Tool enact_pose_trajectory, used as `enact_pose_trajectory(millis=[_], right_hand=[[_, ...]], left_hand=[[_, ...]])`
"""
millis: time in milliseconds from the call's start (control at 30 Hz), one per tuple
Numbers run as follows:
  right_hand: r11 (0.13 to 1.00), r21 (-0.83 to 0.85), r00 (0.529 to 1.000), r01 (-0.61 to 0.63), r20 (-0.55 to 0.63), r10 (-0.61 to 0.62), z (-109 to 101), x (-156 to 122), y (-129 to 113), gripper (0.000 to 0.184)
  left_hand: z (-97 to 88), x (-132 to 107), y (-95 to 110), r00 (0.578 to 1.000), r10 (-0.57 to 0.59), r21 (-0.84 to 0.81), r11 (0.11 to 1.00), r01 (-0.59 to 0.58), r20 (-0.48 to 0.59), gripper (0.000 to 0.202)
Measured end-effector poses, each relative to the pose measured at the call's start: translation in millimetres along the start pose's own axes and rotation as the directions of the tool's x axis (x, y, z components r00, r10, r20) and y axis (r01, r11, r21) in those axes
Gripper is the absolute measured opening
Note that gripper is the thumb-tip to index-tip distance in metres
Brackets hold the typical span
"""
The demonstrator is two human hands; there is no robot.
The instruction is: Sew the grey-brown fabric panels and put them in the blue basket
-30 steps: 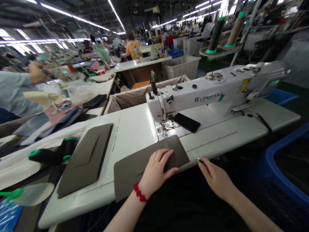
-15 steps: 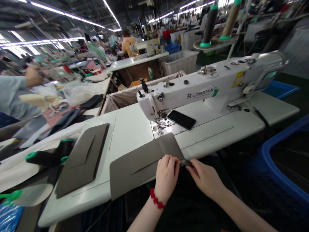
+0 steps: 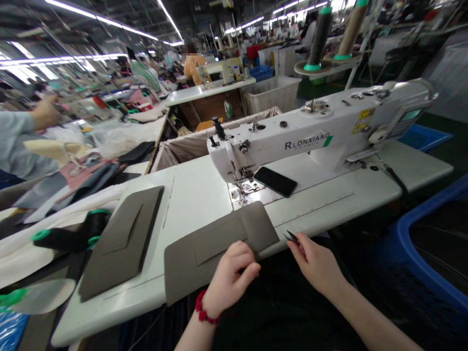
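Our right fingers (image 3: 300,253) close narrowly on a pair of small thread snips (image 3: 291,237), their tips pointing up towards the desk edge; our left fingers (image 3: 239,261) curl loosely over the near edge of a grey-brown panel (image 3: 183,275), holding nothing pinched. The panel lies flat on the white desk (image 3: 197,195), overhanging its front edge, with a rectangular patch (image 3: 219,240) on top; we judge it light, fairly stiff and felt-like, not slippery, best taken by its free outer edges. Just beyond it stands the sewing machine (image 3: 292,141), a black phone (image 3: 275,181) beside its needle; a matching panel (image 3: 120,239) lies to the left, clear of our hands.
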State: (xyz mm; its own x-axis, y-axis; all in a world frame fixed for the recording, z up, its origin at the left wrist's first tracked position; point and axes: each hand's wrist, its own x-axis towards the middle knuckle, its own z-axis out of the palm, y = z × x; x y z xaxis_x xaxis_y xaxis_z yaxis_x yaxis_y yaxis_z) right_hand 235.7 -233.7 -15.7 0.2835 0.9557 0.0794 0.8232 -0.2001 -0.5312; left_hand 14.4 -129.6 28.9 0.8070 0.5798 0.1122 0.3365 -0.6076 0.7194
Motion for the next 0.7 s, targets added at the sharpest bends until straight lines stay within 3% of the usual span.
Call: enact_pose_trajectory(millis=[67, 133, 233, 300, 467, 567, 633, 700], right_hand=[[0.996, 0.082, 1.000, 0.024, -0.002, -0.024, -2, -2, 1, 0.029], [0.990, 0.124, 0.997, 0.070, 0.018, -0.073, 1, -4, -2, 0.041], [0.988, 0.083, 0.986, 0.133, 0.092, -0.140, 13, -7, -9, 0.054], [0.988, 0.037, 0.981, 0.148, 0.120, -0.152, 20, -7, -13, 0.057], [0.993, 0.040, 0.982, 0.108, 0.150, -0.112, 18, -3, -8, 0.058], [0.997, 0.064, 0.987, 0.052, 0.146, -0.061, 2, -2, 14, 0.057], [0.997, 0.074, 0.995, 0.003, 0.103, -0.011, -17, -3, 36, 0.057], [0.996, 0.073, 0.999, -0.043, 0.002, 0.042, -41, -4, 63, 0.052]], left_hand=[[-24.8, -7, -19, 0.981, -0.108, 0.137, 0.982, 0.130, -0.159, 0.030], [-43.8, -13, -40, 0.938, -0.195, 0.320, 0.903, 0.286, -0.287, 0.032], [-59.3, -18, -63, 0.919, -0.269, 0.512, 0.768, 0.385, -0.288, 0.074], [-63.2, -20, -68, 0.909, -0.307, 0.553, 0.722, 0.415, -0.282, 0.080], [-70.8, -23, -54, 0.922, -0.361, 0.397, 0.832, 0.387, -0.141, 0.039], [-100.1, -35, -46, 0.920, -0.384, 0.143, 0.908, 0.393, -0.083, 0.029], [-138.7, -47, -51, 0.874, -0.458, -0.071, 0.889, 0.453, -0.158, 0.033], [-186.9, -59, -69, 0.744, -0.548, -0.179, 0.834, 0.522, -0.383, 0.048]])
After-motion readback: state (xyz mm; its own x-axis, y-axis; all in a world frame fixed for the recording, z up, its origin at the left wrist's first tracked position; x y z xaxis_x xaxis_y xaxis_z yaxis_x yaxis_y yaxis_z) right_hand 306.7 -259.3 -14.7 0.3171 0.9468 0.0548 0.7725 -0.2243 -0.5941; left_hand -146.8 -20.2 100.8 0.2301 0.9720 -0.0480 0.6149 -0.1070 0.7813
